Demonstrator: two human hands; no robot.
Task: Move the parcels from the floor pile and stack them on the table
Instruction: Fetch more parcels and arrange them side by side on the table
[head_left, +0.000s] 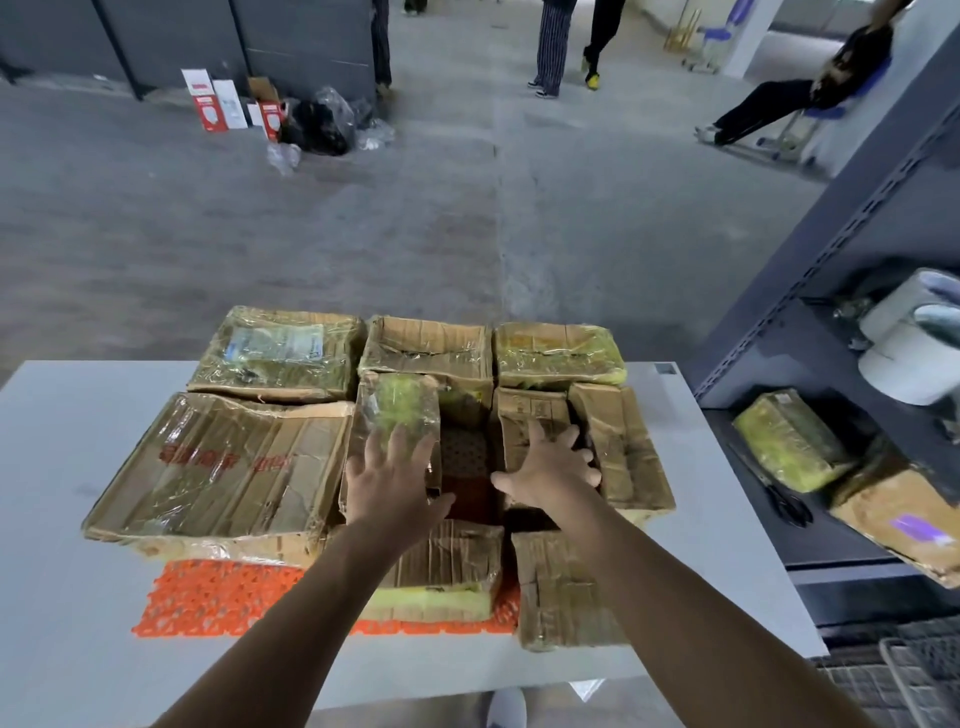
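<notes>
Head view: our left hand (389, 486), fingers spread, touches the small taped parcel (401, 402) lying lengthwise ahead; our right hand (551, 467), also spread, rests just right of it.

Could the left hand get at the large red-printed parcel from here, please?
Probably yes: the left hand lies flat on a small wrapped parcel right beside the red-printed parcel, whose top is bare and nearest that side.
</notes>
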